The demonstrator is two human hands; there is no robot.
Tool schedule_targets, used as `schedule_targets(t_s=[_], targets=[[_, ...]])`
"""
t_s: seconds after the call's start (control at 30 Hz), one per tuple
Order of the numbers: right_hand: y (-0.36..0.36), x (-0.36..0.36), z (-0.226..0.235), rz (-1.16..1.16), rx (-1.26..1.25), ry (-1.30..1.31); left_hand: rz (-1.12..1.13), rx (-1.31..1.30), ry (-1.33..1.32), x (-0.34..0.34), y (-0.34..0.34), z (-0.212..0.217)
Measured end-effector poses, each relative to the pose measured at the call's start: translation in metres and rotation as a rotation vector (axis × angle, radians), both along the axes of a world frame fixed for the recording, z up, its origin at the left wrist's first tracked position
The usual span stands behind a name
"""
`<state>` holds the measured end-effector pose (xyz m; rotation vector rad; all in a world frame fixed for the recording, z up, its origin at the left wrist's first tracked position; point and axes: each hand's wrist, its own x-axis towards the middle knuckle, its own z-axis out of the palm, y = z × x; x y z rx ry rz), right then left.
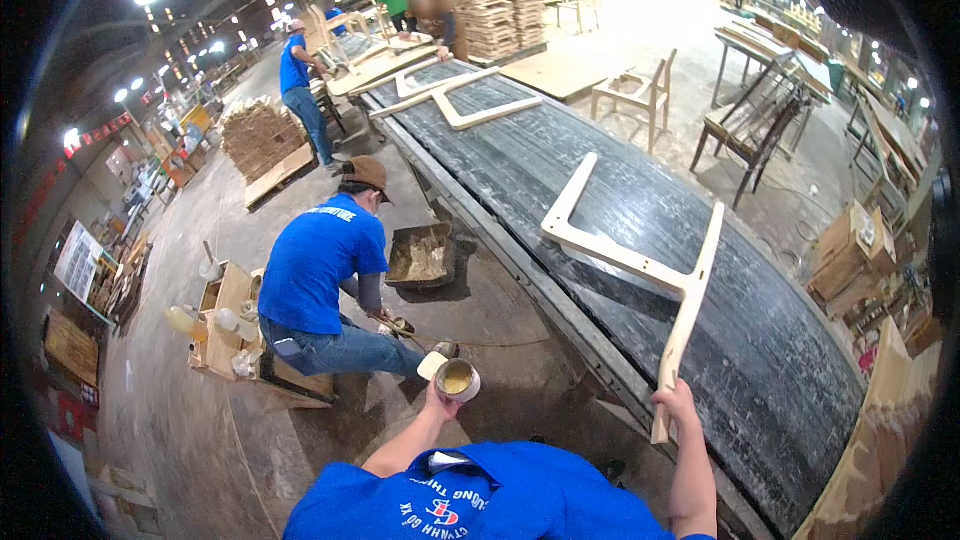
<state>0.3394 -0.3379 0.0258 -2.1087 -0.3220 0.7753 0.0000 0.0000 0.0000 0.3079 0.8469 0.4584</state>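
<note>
A long dark belt table [790, 370] slants from the upper centre of the frame to the lower right, while a co-worker in a blue shirt [325, 260] bends at left of centre. Right of centre, a pale wooden frame [622, 257] lies over the belt, its longest limb running from the table's near edge at lower right of centre up toward the upper right; its crossbar reaches to the upper left, where a shorter limb turns up toward the top. A right hand [678, 406] closes around the long limb near its lower end. At lower centre, a left hand [442, 403] clasps a cup [471, 389] of yellowish contents, opening upward; whether its fingers also pinch the small pale piece [432, 364] beside the rim cannot be told
</note>
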Motion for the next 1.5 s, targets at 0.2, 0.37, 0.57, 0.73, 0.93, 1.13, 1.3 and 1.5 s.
schedule_targets(t_s=[0.2,0.37,0.57,0.73,0.93,1.13,1.3,1.5], targets=[[0.004,0.035,0.036,-0.170,0.415,0.612,0.166,0.011,-0.035,-0.002,-0.022,-0.002],[0.010,0.061,0.072,-0.171,0.673,0.716,0.129,-0.010,-0.064,0.009,-0.026,-0.005],[-0.010,0.055,0.104,-0.141,0.779,0.779,0.143,-0.016,-0.064,0.005,-0.030,-0.010],[-0.056,0.031,0.111,-0.260,0.776,0.741,0.042,-0.087,0.090,0.015,-0.036,-0.016],[-0.057,0.006,0.093,-0.160,0.584,0.597,-0.048,-0.017,0.088,0.045,-0.037,-0.015],[0.010,0.045,0.046,0.108,0.336,0.258,-0.165,-0.016,0.095,0.086,-0.038,0.000],[0.072,0.062,0.058,0.303,-0.019,-0.335,-0.071,0.134,0.064,0.092,-0.029,0.016],[0.033,0.044,0.108,0.179,0.169,-0.010,0.027,-0.001,-0.016,0.068,-0.031,-0.002]])
